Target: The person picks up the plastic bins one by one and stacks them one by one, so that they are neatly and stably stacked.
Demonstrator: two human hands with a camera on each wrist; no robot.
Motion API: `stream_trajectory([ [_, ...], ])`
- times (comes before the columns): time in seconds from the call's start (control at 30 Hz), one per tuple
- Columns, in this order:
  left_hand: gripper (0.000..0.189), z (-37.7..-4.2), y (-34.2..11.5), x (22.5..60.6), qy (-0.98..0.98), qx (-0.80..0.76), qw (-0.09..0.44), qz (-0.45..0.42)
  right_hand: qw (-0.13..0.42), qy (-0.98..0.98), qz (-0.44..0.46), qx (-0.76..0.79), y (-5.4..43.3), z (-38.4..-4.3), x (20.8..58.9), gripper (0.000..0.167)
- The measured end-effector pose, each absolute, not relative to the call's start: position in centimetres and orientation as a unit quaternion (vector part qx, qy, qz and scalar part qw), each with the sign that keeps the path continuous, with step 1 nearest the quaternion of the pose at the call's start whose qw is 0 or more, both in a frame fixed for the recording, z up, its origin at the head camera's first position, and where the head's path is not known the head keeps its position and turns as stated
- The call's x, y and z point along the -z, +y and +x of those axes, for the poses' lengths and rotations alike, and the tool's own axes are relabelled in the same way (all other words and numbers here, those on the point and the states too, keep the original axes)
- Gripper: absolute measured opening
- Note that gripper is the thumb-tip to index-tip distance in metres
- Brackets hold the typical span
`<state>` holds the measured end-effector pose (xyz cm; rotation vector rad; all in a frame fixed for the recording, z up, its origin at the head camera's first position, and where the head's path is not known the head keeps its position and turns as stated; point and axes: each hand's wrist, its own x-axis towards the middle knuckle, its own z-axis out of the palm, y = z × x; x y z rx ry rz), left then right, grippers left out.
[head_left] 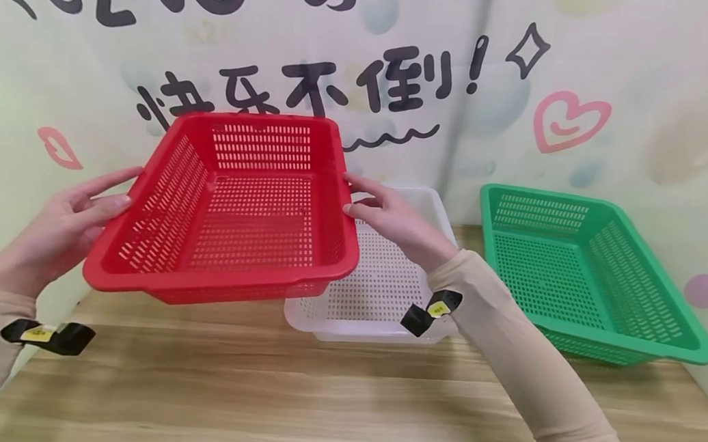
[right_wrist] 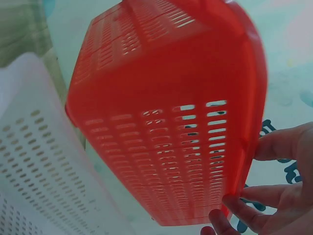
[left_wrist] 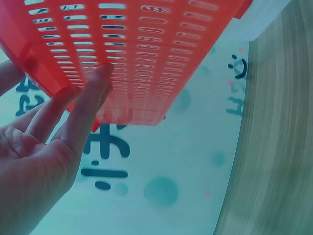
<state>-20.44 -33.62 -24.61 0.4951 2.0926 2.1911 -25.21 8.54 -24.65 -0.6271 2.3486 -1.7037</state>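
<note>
A red plastic basket [head_left: 251, 279] with slotted sides is held up above the table, tilted so its inside faces me. My left hand [head_left: 61, 218] grips its left rim; in the left wrist view that hand's fingers [left_wrist: 88, 105] press against the slotted outer wall. On the opposite rim, my right hand [head_left: 399, 224] pinches the edge, and the right wrist view shows its fingertips [right_wrist: 230, 203] at the rim and side. The red basket partly hides a white basket [head_left: 377, 329] behind and below it.
To the right, a green basket [head_left: 562, 283] sits on the wood-grain table [head_left: 243, 391], close to the right wall. A pale printed backdrop [head_left: 637, 56] with dark lettering stands behind the table. Each sleeve carries a black strap [head_left: 50, 337].
</note>
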Motion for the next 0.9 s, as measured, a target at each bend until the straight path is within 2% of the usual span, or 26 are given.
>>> stream_trajectory([
  [0.13,0.047,-20.9,-32.6,24.7,0.651,-0.735,0.053,0.185,0.071,0.789,-0.211,0.573,9.6,-25.4,25.1,0.061],
  [0.47,0.048,-21.4,-29.4,24.9,0.663,-0.723,0.046,0.188,0.003,0.78,-0.221,0.585,12.2,-25.2,25.8,0.057],
  [0.9,0.054,-22.3,-26.0,25.3,0.678,-0.701,0.058,0.214,0.013,0.79,-0.193,0.582,15.3,-25.6,26.6,0.054],
])
